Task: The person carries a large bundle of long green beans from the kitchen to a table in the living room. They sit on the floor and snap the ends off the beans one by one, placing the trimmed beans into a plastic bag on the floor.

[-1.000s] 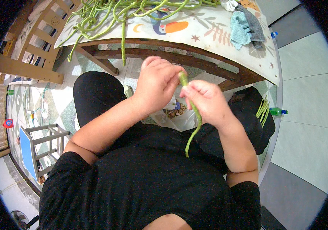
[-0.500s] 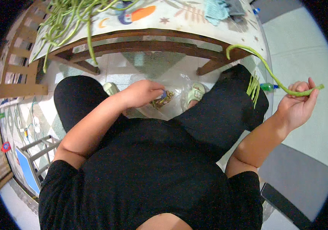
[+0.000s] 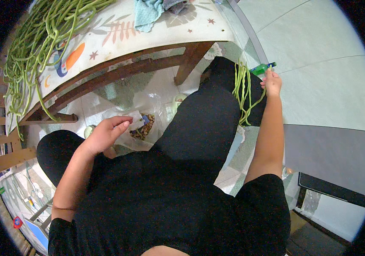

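Observation:
My right hand is closed in a pinch round the end of a long green bean, which droops from the fingers toward my right knee. Over that knee lie several more long beans in a loose bunch. Above a clear plastic bag on the floor, my left hand has thumb and forefinger drawn together; whatever they might hold is too small to tell. Brown and green scraps lie in the bag. A large heap of long beans covers the table's left end, some dangling over its edge.
The low wooden table with a printed cloth stands ahead, a blue cloth on it. Beyond my right knee is a green bottle. A grey panel lies at right, a blue-topped stool at lower left.
My right hand has moved from far right in to my right knee, carrying the long bean onto the bunch there. The head view has turned right, and my left hand stays over the bag.

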### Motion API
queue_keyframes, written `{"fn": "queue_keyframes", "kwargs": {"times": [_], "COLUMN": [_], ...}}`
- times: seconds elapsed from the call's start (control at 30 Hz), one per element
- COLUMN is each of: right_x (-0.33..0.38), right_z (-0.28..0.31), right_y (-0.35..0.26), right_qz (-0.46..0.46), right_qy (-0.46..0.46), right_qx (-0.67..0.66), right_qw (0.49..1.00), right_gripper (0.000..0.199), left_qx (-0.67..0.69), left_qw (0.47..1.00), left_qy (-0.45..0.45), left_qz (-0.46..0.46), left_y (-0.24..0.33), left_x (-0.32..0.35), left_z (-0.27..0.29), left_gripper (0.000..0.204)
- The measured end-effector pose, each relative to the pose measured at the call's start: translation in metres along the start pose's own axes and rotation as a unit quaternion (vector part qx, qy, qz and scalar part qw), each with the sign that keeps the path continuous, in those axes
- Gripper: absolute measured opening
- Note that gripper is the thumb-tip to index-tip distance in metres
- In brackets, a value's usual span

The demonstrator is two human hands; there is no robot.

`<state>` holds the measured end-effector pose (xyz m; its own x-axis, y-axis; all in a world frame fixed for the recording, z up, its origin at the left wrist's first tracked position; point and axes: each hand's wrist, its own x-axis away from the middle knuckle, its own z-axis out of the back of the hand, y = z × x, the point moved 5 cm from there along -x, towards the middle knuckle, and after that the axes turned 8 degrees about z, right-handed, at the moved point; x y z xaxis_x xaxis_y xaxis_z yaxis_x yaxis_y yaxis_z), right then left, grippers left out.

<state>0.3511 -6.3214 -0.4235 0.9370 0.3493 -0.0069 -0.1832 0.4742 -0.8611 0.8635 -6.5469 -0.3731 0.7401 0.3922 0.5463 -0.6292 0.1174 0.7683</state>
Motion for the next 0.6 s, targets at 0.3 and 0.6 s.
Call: {"fn": "queue_keyframes", "kwargs": {"times": [0.3, 0.6], "right_x": [0.017, 0.081], "right_z": [-0.080, -0.079], "right_y": [0.015, -0.119], "right_qz": [0.086, 0.206], "right_qy": [-0.043, -0.104], "right_qx": [0.127, -0.124], "right_qw": [0.987, 0.965], "right_gripper": [0.041, 0.030], "left_qx": [-0.031, -0.176], "left_qw": [0.990, 0.789], "left_qy": [0.120, 0.488], "left_qz": [-0.067, -0.329], "left_y": [0.002, 0.109], "left_x": [0.020, 0.055], "left_z": [0.037, 0.175], "left_gripper": [0.024, 0.014]}}
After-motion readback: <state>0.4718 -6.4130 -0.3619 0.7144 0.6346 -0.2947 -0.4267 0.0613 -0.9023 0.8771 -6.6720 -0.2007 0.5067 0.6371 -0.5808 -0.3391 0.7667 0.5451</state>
